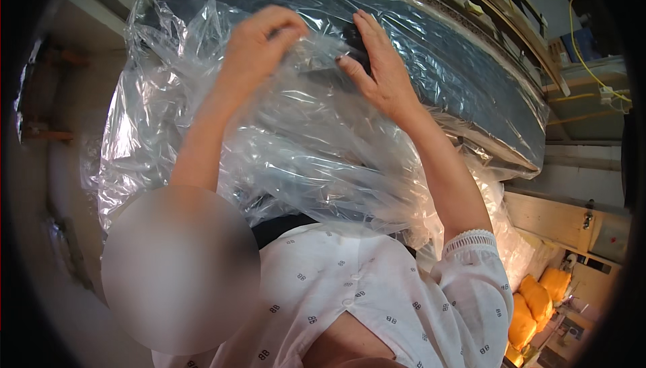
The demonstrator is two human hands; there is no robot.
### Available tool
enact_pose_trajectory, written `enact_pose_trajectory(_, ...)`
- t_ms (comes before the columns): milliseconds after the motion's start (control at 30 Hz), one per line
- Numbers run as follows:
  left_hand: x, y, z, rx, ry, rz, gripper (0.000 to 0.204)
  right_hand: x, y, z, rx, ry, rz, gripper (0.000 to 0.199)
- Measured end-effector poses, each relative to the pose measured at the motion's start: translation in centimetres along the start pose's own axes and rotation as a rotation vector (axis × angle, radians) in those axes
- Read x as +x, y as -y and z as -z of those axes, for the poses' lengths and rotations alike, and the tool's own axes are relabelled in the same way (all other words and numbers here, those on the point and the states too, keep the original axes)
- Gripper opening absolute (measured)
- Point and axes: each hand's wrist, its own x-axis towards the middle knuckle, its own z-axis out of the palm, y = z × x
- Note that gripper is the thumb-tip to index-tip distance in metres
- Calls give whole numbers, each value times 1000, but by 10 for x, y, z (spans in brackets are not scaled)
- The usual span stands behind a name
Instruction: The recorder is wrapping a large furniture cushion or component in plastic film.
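Much clear plastic film (289,169) lies over a dark flat piece (464,78), crumpled at the near side. The left hand (256,48) has curled fingers; from blur, I cannot tell if they grip. The right hand (387,75) is open, perhaps for steadying the film.

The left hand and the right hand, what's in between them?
In the head view, crinkly clear plastic lies between the left hand and right hand. A black patch shows beside the right hand; I can't tell what it is.
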Motion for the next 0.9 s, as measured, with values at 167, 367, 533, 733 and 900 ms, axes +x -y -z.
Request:
enact_pose_trajectory(167,29,-11,44,-111,-572,146,16,-5,-3,1,3,-9,-37,64)
enact_pose_trajectory(367,5,-34,12,398,-213,-188,19,-3,-3,4,120,-31,-105,49)
enact_pose_trajectory(533,5,-45,11,290,-116,-172,16,-4,4,11,167,-207,-92,35)
enact_pose_trajectory(733,15,-119,34,373,-410,-272,12,-3,16,55,829,34,-234,18)
enact_pose_trajectory(900,-4,-131,3,668,-197,-552,38,-12,4,63,761,5,-344,12)
